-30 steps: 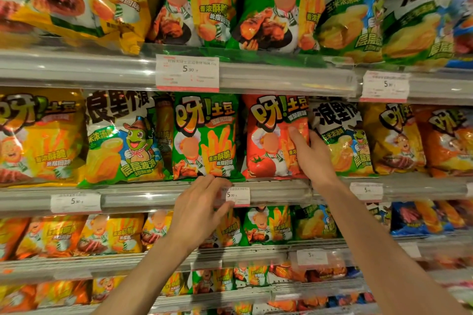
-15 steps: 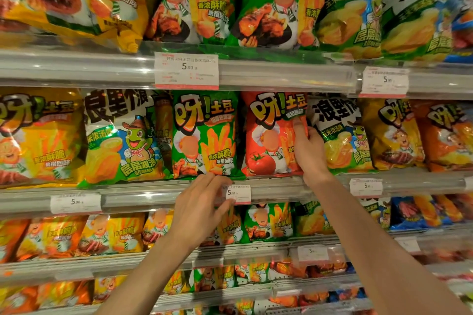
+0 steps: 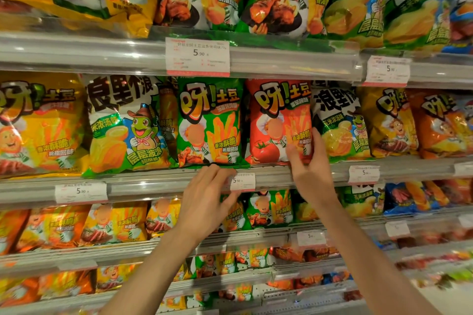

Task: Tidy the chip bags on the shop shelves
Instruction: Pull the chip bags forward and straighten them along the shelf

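Whereas 0.5 s ago the right hand [image 3: 311, 171] sat higher on the red chip bag [image 3: 277, 123], fingers up along its right edge, it has now slid down to the bag's lower right corner, thumb across the front near the printed tomato, fingers wrapped round the edge: grip pinching the bag. The left hand [image 3: 207, 202] has barely moved. It rests at the rail of the middle shelf [image 3: 143, 184], fingers loosely bent, tips touching the rail just under the green chip bag [image 3: 210, 123] and beside a small price tag [image 3: 242, 181]; grip holds nothing.

Red bag: upright, center-right of the frame, glossy, yellow lettering up top, fries and a tomato on the front, bottom edge on the middle shelf. It stands between the green bag to its left and a white-and-green bag [image 3: 340, 125] to its right, touching both.

Middle shelf, left to right: yellow bag [image 3: 38, 125] at far left, frog-mascot bag [image 3: 125, 125], green, red, white-and-green, then yellow and orange bags toward the right edge. Top shelf [image 3: 76, 51], upper part of frame: yellow, green and white-green bags, w/ a large price label [image 3: 197, 57] at center. Lower shelves: smaller yellow, green, blue bags, blurred toward the bottom.
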`<action>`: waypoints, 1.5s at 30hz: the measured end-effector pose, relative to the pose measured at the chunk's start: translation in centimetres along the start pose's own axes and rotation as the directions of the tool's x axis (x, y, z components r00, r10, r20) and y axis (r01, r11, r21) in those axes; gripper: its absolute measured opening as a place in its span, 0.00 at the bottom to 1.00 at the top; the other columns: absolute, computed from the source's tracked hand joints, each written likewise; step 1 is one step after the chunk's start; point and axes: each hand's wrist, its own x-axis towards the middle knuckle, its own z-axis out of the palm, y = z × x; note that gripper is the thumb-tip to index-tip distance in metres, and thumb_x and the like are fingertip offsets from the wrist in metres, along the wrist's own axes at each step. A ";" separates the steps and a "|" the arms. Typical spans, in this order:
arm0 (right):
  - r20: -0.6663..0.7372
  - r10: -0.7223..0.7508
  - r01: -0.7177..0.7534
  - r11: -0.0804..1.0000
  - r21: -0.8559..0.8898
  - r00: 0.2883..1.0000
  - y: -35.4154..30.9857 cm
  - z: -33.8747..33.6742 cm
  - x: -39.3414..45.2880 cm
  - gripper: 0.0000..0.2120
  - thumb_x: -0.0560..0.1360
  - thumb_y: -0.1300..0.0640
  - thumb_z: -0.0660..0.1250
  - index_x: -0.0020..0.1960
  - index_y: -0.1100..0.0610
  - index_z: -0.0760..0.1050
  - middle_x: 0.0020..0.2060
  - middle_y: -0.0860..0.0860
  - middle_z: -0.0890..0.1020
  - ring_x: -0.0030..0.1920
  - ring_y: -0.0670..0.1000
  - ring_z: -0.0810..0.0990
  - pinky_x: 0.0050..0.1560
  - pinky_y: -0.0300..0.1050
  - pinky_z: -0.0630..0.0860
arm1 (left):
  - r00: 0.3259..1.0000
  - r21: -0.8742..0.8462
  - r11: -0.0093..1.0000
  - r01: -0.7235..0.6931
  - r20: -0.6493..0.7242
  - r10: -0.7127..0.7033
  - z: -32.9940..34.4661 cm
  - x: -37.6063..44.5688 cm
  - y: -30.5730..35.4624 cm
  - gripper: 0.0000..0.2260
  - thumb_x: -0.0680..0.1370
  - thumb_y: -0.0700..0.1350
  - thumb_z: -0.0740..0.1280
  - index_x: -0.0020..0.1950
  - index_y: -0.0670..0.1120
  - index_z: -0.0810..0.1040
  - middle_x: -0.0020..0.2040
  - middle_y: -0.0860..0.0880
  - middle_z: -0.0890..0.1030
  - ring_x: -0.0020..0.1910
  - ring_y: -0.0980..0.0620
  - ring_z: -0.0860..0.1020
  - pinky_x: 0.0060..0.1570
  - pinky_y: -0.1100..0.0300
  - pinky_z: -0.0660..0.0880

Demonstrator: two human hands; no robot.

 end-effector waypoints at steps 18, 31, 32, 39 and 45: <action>0.297 0.224 -0.108 0.926 -0.362 0.928 8.9 -2.9 -16.1 0.32 0.78 0.36 0.62 0.79 0.42 0.57 0.69 0.34 0.63 0.66 0.30 0.62 0.68 0.42 0.72 | 0.951 -0.363 0.879 0.309 0.127 -0.282 5.2 -10.6 3.9 0.24 0.80 0.59 0.62 0.73 0.50 0.72 0.74 0.54 0.68 0.75 0.58 0.64 0.73 0.52 0.66; 0.376 0.191 -0.149 0.979 -0.136 0.907 18.7 -15.4 -8.5 0.25 0.76 0.40 0.65 0.71 0.35 0.62 0.66 0.42 0.72 0.63 0.37 0.73 0.65 0.51 0.76 | 0.881 -0.401 0.805 0.438 0.013 -0.473 14.7 -7.0 18.0 0.17 0.81 0.53 0.66 0.70 0.59 0.69 0.67 0.62 0.70 0.67 0.56 0.72 0.61 0.48 0.76; 0.380 0.178 -0.134 0.981 -0.139 0.908 19.4 -16.9 -7.6 0.27 0.75 0.38 0.64 0.73 0.38 0.63 0.68 0.42 0.71 0.65 0.38 0.73 0.66 0.51 0.76 | 0.882 -0.404 0.805 0.434 0.011 -0.471 15.6 -6.2 19.7 0.17 0.81 0.52 0.66 0.70 0.57 0.70 0.67 0.62 0.69 0.67 0.57 0.72 0.60 0.48 0.76; 0.338 0.101 -0.059 0.989 -0.135 0.936 23.2 -24.7 -2.5 0.29 0.75 0.35 0.61 0.74 0.41 0.64 0.69 0.40 0.70 0.69 0.43 0.72 0.61 0.60 0.78 | 0.905 -0.331 0.860 0.388 -0.041 -0.424 19.0 -1.1 27.0 0.18 0.80 0.56 0.63 0.70 0.57 0.70 0.67 0.56 0.71 0.64 0.59 0.73 0.60 0.66 0.72; 0.255 -0.006 0.037 0.992 -0.118 0.967 23.7 -28.0 0.4 0.20 0.79 0.42 0.65 0.69 0.40 0.68 0.64 0.40 0.73 0.67 0.49 0.75 0.65 0.58 0.76 | 0.946 -0.240 0.932 0.273 -0.111 -0.305 19.6 3.3 28.5 0.16 0.80 0.52 0.66 0.68 0.52 0.75 0.65 0.52 0.72 0.65 0.53 0.73 0.61 0.51 0.75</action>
